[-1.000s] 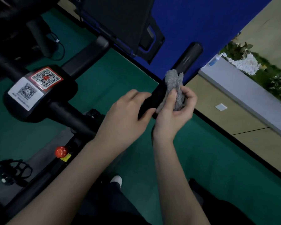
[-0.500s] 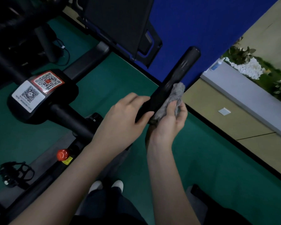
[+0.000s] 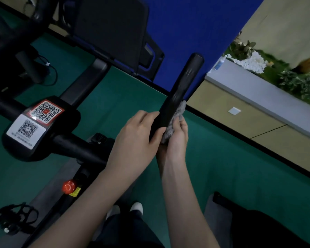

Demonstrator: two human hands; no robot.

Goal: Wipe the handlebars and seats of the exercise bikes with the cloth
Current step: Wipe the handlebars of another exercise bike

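Observation:
A black handlebar grip [image 3: 183,86] of the exercise bike rises toward the upper right in the head view. My left hand [image 3: 138,136] grips its lower part, thumb and fingers curled round the bar. My right hand [image 3: 175,138] holds a grey fluffy cloth [image 3: 175,119] pressed against the right side of the grip, just above my left hand. Most of the cloth is hidden behind the bar and my fingers. The bar's centre block [image 3: 41,127] carries two QR-code stickers.
A dark screen or console [image 3: 113,31] stands behind the handlebar. A red knob [image 3: 69,186] sits on the frame below, a pedal [image 3: 14,219] at the lower left. Green floor lies underneath, a blue wall and a planter ledge [image 3: 268,90] to the right. A dark seat [image 3: 258,228] shows at lower right.
My right hand has slid the cloth down the grip from near its upper part to just above my left hand. More bare grip now shows above the cloth.

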